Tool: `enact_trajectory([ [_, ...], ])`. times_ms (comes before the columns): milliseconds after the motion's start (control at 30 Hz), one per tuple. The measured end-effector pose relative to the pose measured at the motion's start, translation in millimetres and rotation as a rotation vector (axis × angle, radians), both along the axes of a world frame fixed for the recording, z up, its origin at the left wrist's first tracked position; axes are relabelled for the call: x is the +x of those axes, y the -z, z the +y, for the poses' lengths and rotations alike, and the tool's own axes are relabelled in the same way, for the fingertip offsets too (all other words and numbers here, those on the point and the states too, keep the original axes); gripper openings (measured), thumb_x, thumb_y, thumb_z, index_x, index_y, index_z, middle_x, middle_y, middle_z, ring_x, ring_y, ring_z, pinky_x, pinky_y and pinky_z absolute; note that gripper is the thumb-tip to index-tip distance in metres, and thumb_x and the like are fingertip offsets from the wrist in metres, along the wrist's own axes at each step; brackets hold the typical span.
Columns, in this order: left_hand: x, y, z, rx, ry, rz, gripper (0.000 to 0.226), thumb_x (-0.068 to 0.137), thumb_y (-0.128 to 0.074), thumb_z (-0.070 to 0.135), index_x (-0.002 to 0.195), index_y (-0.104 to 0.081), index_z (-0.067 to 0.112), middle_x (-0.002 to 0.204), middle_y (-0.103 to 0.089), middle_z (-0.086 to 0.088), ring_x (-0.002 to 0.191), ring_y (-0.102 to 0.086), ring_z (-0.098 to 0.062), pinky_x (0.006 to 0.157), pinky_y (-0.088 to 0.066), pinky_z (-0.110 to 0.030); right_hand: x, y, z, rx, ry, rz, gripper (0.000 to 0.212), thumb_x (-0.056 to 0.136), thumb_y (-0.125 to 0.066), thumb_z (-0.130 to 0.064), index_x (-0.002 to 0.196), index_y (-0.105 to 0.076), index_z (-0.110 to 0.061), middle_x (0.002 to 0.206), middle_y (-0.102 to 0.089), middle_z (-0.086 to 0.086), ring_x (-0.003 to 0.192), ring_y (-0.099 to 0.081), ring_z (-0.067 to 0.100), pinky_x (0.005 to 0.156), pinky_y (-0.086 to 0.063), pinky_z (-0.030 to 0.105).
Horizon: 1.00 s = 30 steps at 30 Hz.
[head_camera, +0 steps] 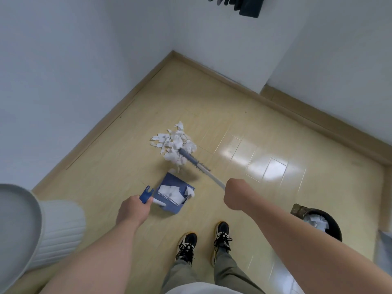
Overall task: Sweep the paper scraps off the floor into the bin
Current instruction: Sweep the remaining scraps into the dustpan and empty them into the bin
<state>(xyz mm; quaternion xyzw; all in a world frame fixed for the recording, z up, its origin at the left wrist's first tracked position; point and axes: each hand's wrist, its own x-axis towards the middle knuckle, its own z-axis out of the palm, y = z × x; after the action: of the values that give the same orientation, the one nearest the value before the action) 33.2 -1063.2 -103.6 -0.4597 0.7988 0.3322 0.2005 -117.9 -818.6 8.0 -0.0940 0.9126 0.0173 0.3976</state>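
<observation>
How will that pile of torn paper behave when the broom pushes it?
The paper scraps look thin and crumpled, so probably very light and floppy. Being loose pieces, they may scatter rather than slide together. The glossy floor likely lets them glide.

Bright, even light; glare patches on the floor (273, 166) beyond the right hand (237, 196); walls (63, 60) bow at the edges.

Glossy pale wood-look floor (244, 128); torn white paper scraps (172, 141); matt blue plastic dustpan (169, 181); ribbed white stool (61, 228).
</observation>
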Motion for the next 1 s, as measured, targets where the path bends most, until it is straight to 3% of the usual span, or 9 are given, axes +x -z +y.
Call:
enact_trajectory([
  [167, 9.5, 5.8, 5.9, 0.003, -0.063, -0.012, 0.036, 0.093, -0.057, 0.045, 0.075, -0.063, 0.014, 0.068, -0.064, -0.003, 0.062, -0.058, -0.020, 0.052, -0.040, -0.027, -25.5, 25.3, -29.0, 0.075, -0.015, 0.010, 0.029, 0.093, -0.051, -0.006, 0.122, -0.056, -0.005, 0.077, -0.048, 0.001, 0.057, -0.047, 0.011, 0.047, -0.040, 0.021],
  [300, 16.3, 8.4, 7.0, -0.019, -0.102, -0.024, 0.040, 0.093, -0.059, 0.045, 0.068, -0.059, 0.014, 0.064, -0.062, -0.002, 0.057, -0.055, -0.018, 0.050, -0.037, -0.026, -40.1, 42.9, -43.9, 0.168, -0.128, -0.014, 0.034, 0.094, -0.050, -0.007, 0.128, -0.055, -0.005, 0.080, -0.048, 0.003, 0.072, -0.055, 0.016, 0.066, -0.048, 0.022],
  [400, 12.5, 11.7, 3.6, -0.057, -0.099, -0.021, 0.040, 0.093, -0.060, 0.044, 0.067, -0.058, 0.014, 0.062, -0.059, -0.001, 0.055, -0.052, -0.015, 0.048, -0.035, -0.025, -45.4, 60.7, -46.1, 0.209, -0.240, 0.001, 0.034, 0.094, -0.050, -0.010, 0.128, -0.056, -0.005, 0.073, -0.043, 0.002, 0.060, -0.048, 0.012, 0.070, -0.048, 0.021],
  [467, 5.4, 15.3, -0.7, -0.093, -0.083, -0.005, 0.040, 0.092, -0.060, 0.045, 0.068, -0.058, 0.013, 0.062, -0.059, -0.001, 0.055, -0.052, -0.017, 0.047, -0.034, -0.026, -42.1, 73.1, -40.6, 0.230, -0.282, -0.017, 0.034, 0.094, -0.050, -0.011, 0.127, -0.057, -0.006, 0.074, -0.045, 0.001, 0.065, -0.052, 0.012, 0.074, -0.051, 0.022],
  [533, -0.7, 18.3, -5.7, -0.115, -0.064, 0.006, 0.039, 0.092, -0.060, 0.045, 0.069, -0.059, 0.014, 0.063, -0.059, -0.001, 0.057, -0.053, -0.021, 0.048, -0.035, -0.027, -30.7, 77.5, -32.3, 0.227, -0.314, -0.058, 0.033, 0.096, -0.049, -0.011, 0.127, -0.057, -0.005, 0.082, -0.052, 0.001, 0.083, -0.059, 0.017, 0.079, -0.054, 0.024],
  [633, 0.6, 19.3, -10.1, -0.116, -0.059, 0.001, 0.039, 0.092, -0.060, 0.046, 0.072, -0.061, 0.013, 0.064, -0.060, -0.001, 0.057, -0.053, -0.020, 0.050, -0.037, -0.027, -6.1, 73.3, -18.2, 0.247, -0.401, -0.070, 0.033, 0.098, -0.050, -0.012, 0.130, -0.054, -0.004, 0.113, -0.060, 0.004, 0.101, -0.064, 0.020, 0.079, -0.056, 0.027],
  [733, 3.0, 19.2, -8.8, -0.109, -0.070, 0.002, 0.037, 0.092, -0.060, 0.045, 0.072, -0.060, 0.013, 0.066, -0.061, -0.003, 0.058, -0.054, -0.020, 0.050, -0.038, -0.027, 15.2, 74.7, -2.9, 0.222, -0.413, -0.085, 0.035, 0.098, -0.051, -0.013, 0.131, -0.053, -0.003, 0.114, -0.060, 0.007, 0.091, -0.063, 0.022, 0.060, -0.051, 0.027],
  [933, 2.5, 15.2, 5.0, -0.075, -0.072, 0.019, 0.034, 0.093, -0.060, 0.042, 0.074, -0.062, 0.014, 0.066, -0.060, -0.003, 0.058, -0.053, -0.021, 0.050, -0.036, -0.028, 44.4, 49.3, 5.6, 0.175, -0.372, -0.114, 0.028, 0.097, -0.052, -0.014, 0.123, -0.059, -0.006, 0.095, -0.053, 0.003, 0.074, -0.056, 0.018, 0.065, -0.053, 0.027],
  [1000, 6.7, 14.4, 6.5, -0.065, -0.078, 0.029, 0.034, 0.093, -0.060, 0.042, 0.075, -0.062, 0.012, 0.067, -0.060, -0.004, 0.060, -0.055, -0.024, 0.051, -0.037, -0.028, 46.0, 36.8, 8.2, 0.157, -0.339, -0.103, 0.026, 0.095, -0.053, -0.013, 0.120, -0.060, -0.007, 0.090, -0.053, 0.001, 0.066, -0.054, 0.015, 0.060, -0.051, 0.025],
])
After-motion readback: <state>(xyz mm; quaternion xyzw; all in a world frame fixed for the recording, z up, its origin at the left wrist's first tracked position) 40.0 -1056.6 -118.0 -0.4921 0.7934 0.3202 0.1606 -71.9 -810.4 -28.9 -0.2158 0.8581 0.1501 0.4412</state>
